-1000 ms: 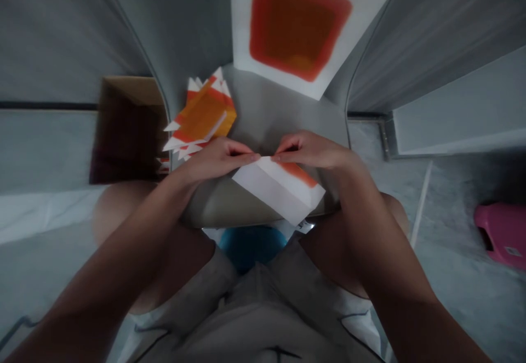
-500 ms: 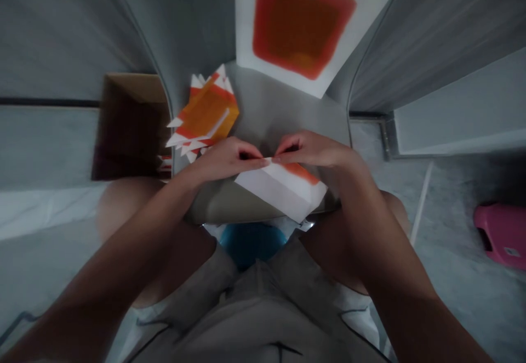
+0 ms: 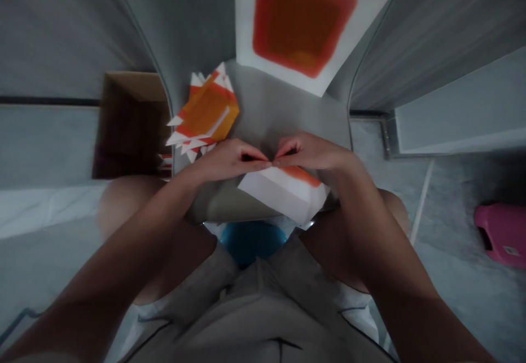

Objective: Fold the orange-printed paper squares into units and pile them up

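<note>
In the head view, my left hand [image 3: 230,161] and my right hand [image 3: 308,152] meet fingertip to fingertip at the upper edge of a folded white paper with an orange band [image 3: 284,194], pinching it. The paper lies across a grey board [image 3: 283,116] resting on my lap. Just beyond my left hand sits a fanned pile of folded orange-and-white paper pieces [image 3: 205,109], its lower corner close to my wrist. A large white sheet with a red-orange square [image 3: 302,23] lies at the far end of the board.
An open cardboard box [image 3: 131,127] stands beyond my left knee [image 3: 127,201]. A blue round object [image 3: 251,242] sits between my legs, below the board. A pink plastic object [image 3: 499,235] lies on the grey floor at right. Tall grey panels rise on both sides.
My fingertips have drawn closer together along the paper's upper edge. The folded white paper has shifted slightly right and looks a little narrower.
</note>
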A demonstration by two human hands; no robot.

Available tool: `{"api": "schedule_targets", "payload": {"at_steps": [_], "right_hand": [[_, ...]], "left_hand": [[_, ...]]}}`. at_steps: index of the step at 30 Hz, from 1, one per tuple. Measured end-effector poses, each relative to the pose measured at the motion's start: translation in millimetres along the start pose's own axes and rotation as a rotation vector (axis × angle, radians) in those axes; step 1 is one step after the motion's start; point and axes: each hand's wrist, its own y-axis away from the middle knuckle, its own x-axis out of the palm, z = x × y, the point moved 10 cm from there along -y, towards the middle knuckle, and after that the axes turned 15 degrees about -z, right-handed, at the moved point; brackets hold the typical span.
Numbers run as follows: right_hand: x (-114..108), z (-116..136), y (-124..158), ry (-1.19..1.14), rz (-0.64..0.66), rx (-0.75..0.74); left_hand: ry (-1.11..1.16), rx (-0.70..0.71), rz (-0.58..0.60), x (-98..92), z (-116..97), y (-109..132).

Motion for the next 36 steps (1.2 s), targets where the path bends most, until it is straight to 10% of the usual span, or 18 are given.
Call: {"api": "schedule_targets", "payload": {"at_steps": [15,22,28,36], "right_hand": [[-4.6,4.6,0.9,0.079,-0.061,-0.042],[-30.3,31.6,41.2,0.254,-0.702,-0.218],[44.0,25.1,99.4,0.299,-0.676,-0.417],[107.5,25.4,93.0,0.481,-0.778,-0.529]], "left_hand": [[-0.044,-0.016,-0.080,0.0,0.8,0.0],[0.042,-0.051,-0.380,-12.4,6.2,15.7],[0.150,-0.198,-0.876,-17.0,26.6,85.0],[0.167,-0.200,-1.058,2.9,34.2,135.1]]}}
